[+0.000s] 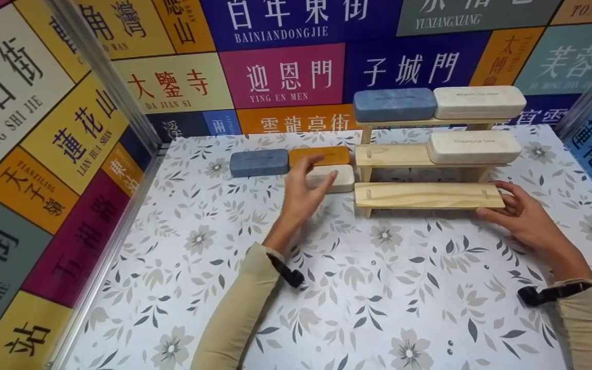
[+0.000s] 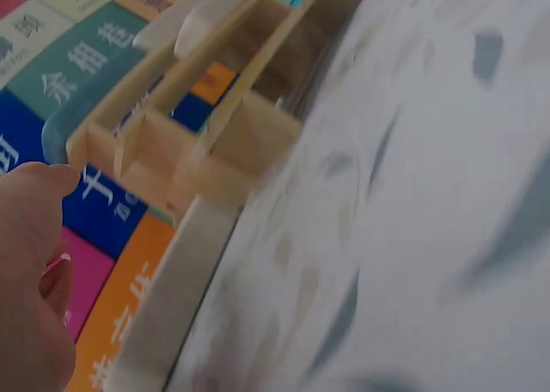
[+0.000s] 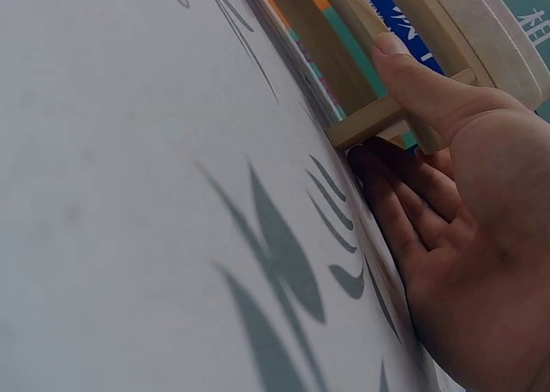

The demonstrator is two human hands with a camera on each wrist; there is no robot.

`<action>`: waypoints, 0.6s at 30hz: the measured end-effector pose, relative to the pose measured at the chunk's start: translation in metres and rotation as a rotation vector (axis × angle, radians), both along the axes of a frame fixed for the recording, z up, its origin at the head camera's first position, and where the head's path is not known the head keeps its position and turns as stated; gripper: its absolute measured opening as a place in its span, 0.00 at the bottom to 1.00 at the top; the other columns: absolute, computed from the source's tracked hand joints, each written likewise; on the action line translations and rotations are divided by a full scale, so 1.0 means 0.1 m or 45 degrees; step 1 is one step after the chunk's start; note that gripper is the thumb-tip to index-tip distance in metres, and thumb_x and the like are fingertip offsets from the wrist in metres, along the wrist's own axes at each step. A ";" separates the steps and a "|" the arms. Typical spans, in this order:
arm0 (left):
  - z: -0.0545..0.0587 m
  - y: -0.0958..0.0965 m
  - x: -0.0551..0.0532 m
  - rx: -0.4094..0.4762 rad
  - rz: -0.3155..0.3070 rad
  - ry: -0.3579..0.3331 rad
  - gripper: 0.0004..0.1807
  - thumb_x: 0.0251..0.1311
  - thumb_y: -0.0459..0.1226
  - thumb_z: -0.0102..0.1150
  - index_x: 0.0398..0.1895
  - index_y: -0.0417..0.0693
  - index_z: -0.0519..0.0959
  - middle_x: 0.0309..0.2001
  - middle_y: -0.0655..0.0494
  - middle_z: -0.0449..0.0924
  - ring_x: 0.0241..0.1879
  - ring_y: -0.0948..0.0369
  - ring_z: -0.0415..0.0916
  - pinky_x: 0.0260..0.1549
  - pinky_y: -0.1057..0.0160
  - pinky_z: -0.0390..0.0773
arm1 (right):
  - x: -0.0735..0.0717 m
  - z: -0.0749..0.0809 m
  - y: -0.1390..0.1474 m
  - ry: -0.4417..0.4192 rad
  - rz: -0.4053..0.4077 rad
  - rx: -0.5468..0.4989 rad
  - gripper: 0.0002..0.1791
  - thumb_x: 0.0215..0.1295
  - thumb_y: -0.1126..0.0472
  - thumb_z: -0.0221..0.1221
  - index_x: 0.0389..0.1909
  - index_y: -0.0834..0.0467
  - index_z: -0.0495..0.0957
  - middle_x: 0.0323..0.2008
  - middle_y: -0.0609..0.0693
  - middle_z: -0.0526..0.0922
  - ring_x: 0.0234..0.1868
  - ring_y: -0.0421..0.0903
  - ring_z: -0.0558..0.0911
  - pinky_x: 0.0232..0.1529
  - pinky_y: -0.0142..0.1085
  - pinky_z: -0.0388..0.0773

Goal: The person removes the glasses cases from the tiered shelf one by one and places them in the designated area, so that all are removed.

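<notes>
A three-step wooden display stand (image 1: 429,195) stands on the table, its lowest step bare. My right hand (image 1: 524,216) grips the right end of that step, thumb (image 3: 391,48) at its front edge and fingers behind the end. My left hand (image 1: 303,187) is over a white glasses case (image 1: 345,180) lying left of the stand, thumb and fingers spread apart above it. Behind that case lies an orange glasses case (image 1: 327,154), partly covered by the fingers, with a blue glasses case (image 1: 259,162) to its left.
On the stand's top step sit a blue case (image 1: 394,104) and a white case (image 1: 480,103). Another white case (image 1: 475,147) rests on the right of the middle step. Printed panels (image 1: 280,74) rise behind and beside the flower-patterned table (image 1: 378,293).
</notes>
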State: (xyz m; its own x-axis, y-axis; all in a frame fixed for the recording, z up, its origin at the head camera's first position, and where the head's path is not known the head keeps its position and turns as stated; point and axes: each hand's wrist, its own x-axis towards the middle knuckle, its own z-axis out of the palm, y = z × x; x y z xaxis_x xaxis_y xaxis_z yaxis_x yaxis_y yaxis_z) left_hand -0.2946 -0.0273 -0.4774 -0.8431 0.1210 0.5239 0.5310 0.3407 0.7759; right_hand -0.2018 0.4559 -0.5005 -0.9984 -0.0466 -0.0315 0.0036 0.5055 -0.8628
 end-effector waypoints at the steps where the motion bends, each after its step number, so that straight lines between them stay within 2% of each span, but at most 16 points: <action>1: 0.03 0.07 0.02 -0.002 -0.022 0.005 0.25 0.72 0.43 0.72 0.66 0.40 0.80 0.64 0.43 0.84 0.67 0.53 0.81 0.72 0.62 0.77 | 0.00 0.00 0.00 -0.004 -0.001 0.001 0.50 0.77 0.55 0.67 0.88 0.57 0.46 0.59 0.21 0.74 0.56 0.17 0.79 0.53 0.14 0.75; 8: 0.17 0.48 0.14 -0.008 -0.154 0.072 0.25 0.73 0.43 0.70 0.66 0.40 0.79 0.62 0.46 0.85 0.65 0.54 0.83 0.71 0.64 0.78 | 0.01 -0.02 -0.01 0.023 -0.004 -0.046 0.47 0.77 0.59 0.67 0.87 0.56 0.50 0.57 0.19 0.78 0.55 0.20 0.82 0.52 0.16 0.77; 13: 0.25 0.73 0.20 0.011 -0.229 0.055 0.26 0.74 0.43 0.69 0.68 0.40 0.78 0.64 0.45 0.84 0.65 0.56 0.82 0.70 0.65 0.79 | 0.00 -0.02 -0.02 0.034 -0.002 -0.049 0.46 0.77 0.59 0.67 0.87 0.56 0.51 0.57 0.20 0.78 0.55 0.20 0.82 0.51 0.16 0.78; 18: 0.31 0.94 0.22 0.020 -0.284 0.047 0.27 0.73 0.42 0.70 0.68 0.38 0.78 0.66 0.45 0.83 0.67 0.57 0.80 0.72 0.67 0.77 | 0.00 -0.03 -0.01 0.009 -0.008 -0.041 0.47 0.77 0.58 0.67 0.87 0.54 0.51 0.57 0.20 0.78 0.56 0.21 0.82 0.53 0.16 0.77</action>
